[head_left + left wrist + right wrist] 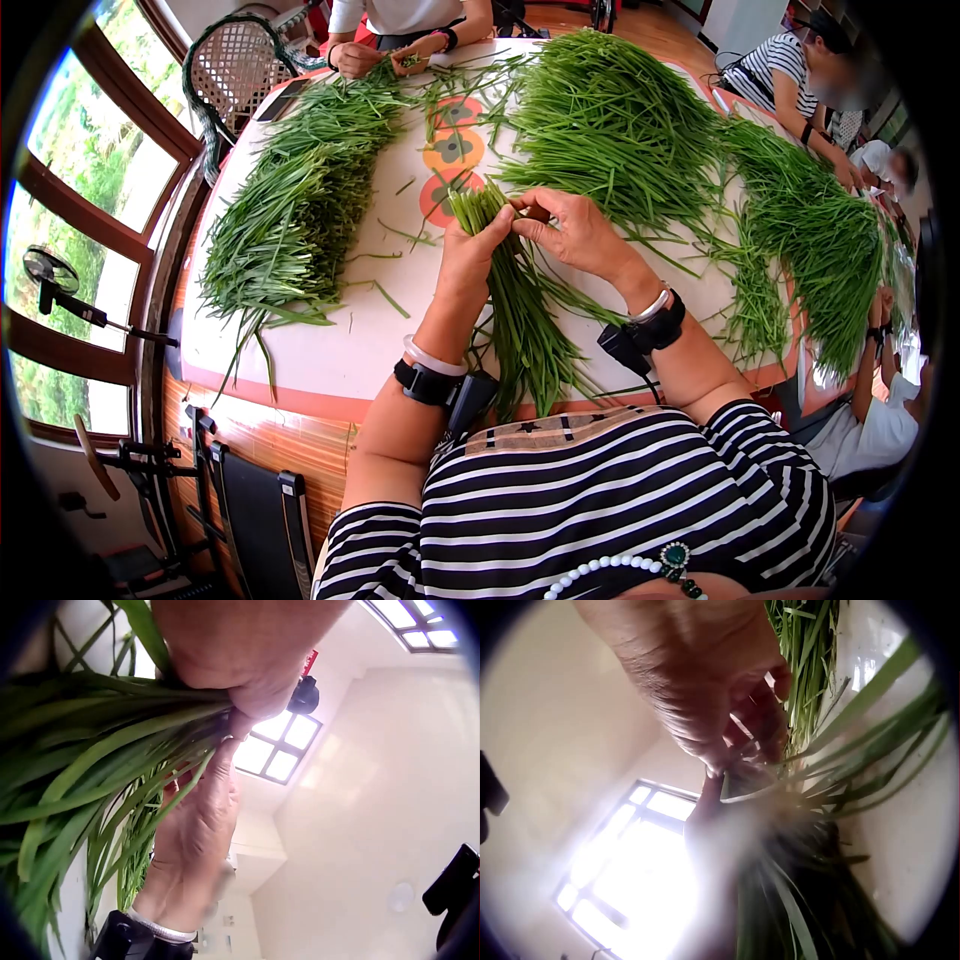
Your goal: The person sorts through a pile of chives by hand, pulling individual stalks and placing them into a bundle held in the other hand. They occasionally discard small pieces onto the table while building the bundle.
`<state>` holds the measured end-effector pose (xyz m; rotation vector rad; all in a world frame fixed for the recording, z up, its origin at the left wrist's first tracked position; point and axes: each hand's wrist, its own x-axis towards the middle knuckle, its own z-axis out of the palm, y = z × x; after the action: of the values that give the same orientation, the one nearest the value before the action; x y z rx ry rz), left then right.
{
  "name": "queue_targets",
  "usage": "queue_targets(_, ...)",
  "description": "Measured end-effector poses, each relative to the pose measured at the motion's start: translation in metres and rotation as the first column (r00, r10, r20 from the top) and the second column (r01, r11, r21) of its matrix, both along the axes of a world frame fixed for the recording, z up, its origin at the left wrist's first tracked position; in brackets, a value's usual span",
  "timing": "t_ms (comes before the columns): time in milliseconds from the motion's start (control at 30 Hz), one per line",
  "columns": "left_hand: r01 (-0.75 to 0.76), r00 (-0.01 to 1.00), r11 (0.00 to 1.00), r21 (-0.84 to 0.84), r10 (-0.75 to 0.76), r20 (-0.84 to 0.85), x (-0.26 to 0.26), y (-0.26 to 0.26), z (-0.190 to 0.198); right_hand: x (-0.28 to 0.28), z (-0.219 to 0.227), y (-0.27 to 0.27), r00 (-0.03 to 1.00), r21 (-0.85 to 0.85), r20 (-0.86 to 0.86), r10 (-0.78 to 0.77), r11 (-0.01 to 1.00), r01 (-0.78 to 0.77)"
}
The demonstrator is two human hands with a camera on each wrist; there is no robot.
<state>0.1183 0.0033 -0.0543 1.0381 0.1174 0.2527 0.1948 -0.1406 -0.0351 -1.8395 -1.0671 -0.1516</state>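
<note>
My left fingers (488,234) grip the leafy bundle (527,335); my right fingers (549,202) pinch at its stems (474,208), best worked lightly to avoid bruising.

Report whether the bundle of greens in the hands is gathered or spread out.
Gathered at one end, where the left hand grips the bundle; spread at the other, where its leaves fan out toward the striped shirt.
</note>
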Motion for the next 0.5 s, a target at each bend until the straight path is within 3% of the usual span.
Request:
queue_targets(33, -0.002, 1.0, 1.0, -0.005, 0.002, 0.009, 0.001, 0.001, -0.003, -0.004, 0.001, -0.001, 0.97, -0.008, -0.241, 0.029, 0.999, -0.032)
queue_targets(67, -0.004, 1.0, 1.0, -0.009, 0.004, 0.017, 0.002, 0.002, -0.007, -0.006, 0.004, -0.002, 0.981, -0.106, -0.187, -0.054, 0.994, 0.035)
queue_targets(200, -0.078, 0.995, 0.995, -0.067, 0.073, -0.073, 0.003, 0.006, -0.01, -0.014, 0.001, 0.003, 0.984, -0.214, -0.09, -0.154, 0.968, 0.132)
queue_targets(300, -0.02, 0.996, 0.988, -0.152, 0.007, -0.084, 0.003, 0.006, -0.009, -0.021, -0.001, 0.007, 0.964, -0.22, 0.212, -0.163, 0.953, 0.209)
queue_targets(500, 0.127, 0.989, 0.985, -0.118, -0.135, -0.061, 0.003, 0.016, -0.013, -0.026, 0.001, 0.008, 0.961, -0.152, 0.252, -0.118, 0.975, 0.16)
